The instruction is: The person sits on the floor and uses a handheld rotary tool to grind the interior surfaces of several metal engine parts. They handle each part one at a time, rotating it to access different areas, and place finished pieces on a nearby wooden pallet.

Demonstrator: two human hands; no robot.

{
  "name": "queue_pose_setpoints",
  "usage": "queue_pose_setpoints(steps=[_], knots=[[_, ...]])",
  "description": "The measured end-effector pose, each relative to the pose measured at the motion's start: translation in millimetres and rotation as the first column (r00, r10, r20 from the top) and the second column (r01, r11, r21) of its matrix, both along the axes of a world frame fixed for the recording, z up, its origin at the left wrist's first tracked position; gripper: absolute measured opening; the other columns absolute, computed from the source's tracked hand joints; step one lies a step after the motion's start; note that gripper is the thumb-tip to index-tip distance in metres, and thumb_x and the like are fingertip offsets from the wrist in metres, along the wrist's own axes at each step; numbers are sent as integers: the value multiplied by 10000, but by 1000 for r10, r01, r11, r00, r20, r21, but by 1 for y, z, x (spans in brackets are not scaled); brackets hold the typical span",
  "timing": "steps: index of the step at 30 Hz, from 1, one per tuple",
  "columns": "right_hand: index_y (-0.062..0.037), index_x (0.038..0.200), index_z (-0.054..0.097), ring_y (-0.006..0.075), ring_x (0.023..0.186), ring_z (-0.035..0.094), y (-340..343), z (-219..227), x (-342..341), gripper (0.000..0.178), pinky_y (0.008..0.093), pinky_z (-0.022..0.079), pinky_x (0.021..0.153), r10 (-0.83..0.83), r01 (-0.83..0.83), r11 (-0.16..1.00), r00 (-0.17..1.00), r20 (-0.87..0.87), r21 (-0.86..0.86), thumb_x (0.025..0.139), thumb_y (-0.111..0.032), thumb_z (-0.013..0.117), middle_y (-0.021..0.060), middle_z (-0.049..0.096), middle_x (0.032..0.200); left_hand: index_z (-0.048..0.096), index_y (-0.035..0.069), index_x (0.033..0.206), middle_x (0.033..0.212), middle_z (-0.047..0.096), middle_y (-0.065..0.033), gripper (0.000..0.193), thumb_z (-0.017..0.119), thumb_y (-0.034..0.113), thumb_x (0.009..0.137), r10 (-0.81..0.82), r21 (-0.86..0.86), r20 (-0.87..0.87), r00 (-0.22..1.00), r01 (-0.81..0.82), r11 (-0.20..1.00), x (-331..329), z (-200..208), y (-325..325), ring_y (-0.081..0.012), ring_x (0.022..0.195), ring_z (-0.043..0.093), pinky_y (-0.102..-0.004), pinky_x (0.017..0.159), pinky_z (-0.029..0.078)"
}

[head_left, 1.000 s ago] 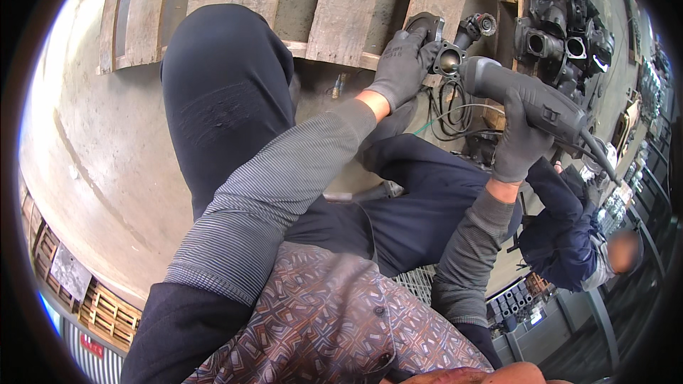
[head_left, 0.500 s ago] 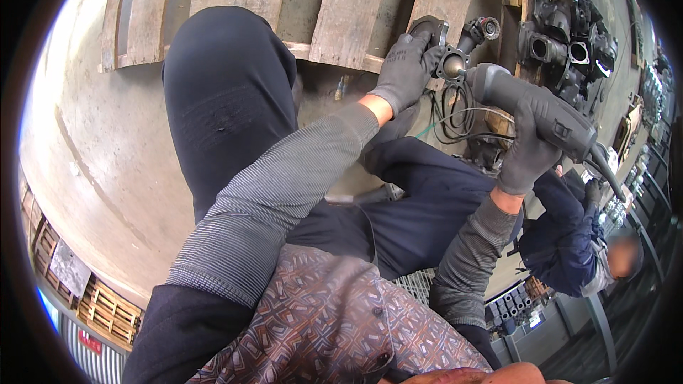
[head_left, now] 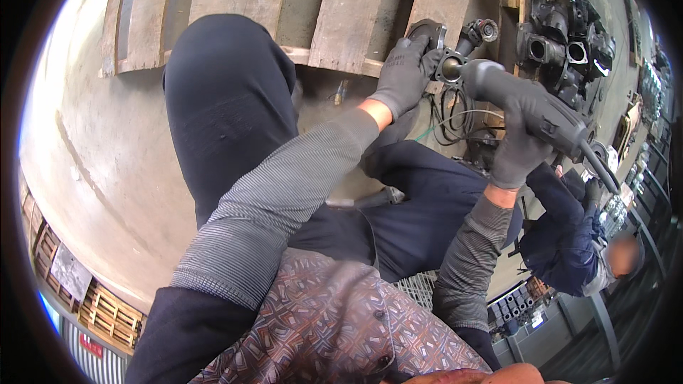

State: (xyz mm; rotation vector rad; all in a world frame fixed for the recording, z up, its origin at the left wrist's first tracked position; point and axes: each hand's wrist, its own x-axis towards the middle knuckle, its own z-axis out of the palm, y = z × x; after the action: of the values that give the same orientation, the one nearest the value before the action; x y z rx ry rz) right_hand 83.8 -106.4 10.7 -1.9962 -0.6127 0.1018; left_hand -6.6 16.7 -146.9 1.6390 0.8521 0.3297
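Observation:
My left hand (head_left: 400, 80), in a dark grey glove, is closed around a dark metal casting (head_left: 449, 67) at the edge of a wooden pallet. The casting has a square flange with a round bore that faces right. My right hand (head_left: 525, 144), gloved too, wraps the body of a black electric die grinder (head_left: 491, 87). The tool's nose points left, and its tip reaches into the bore. Whether the tip touches the inner wall cannot be seen. Beyond the casting lies a dark part with a ringed round end (head_left: 486, 29).
The wooden pallet (head_left: 348, 14) spans the far side. Several black castings (head_left: 558, 43) are heaped at the far right. Coiled cables (head_left: 449, 117) lie on the floor under the grinder. A co-worker (head_left: 562, 242) sits at the right, and stacked pallets (head_left: 108, 316) stand at the lower left.
The grinder and my right hand have shifted slightly left, with the tool's rear end a little lower. My left hand keeps its hold on the casting.

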Motion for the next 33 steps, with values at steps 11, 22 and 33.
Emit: queue_pose_setpoints(steps=[11,22,33], knots=[[76,1366,557,237,1154,674,3,0,-6,586,381,535,1057,-25,22,998,999,-47,-59,857,2,836,154,669,1293,593,-27,1398,1287,604,-315,639,522,515,1066,-36,-48,16,999,37,998,-1,0,0,-474,1198,598,-496,1032,487],[86,1359,552,252,1193,654,-5,13,1,583,391,523,1062,-86,86,996,996,6,39,861,-36,829,163,653,1315,611,-43,1368,1257,609,-292,584,549,454,1067,-23,-15,14,1000,24,1000,0,0,0,-455,1163,611,-474,994,505],[59,1492,383,263,1253,603,-37,45,38,666,414,593,1035,-267,257,877,963,-33,406,941,-56,739,168,532,1390,584,3,1396,1307,652,-249,671,836,334,868,-339,128,34,940,333,934,-25,-12,2,-416,1232,620,-472,1058,484]])
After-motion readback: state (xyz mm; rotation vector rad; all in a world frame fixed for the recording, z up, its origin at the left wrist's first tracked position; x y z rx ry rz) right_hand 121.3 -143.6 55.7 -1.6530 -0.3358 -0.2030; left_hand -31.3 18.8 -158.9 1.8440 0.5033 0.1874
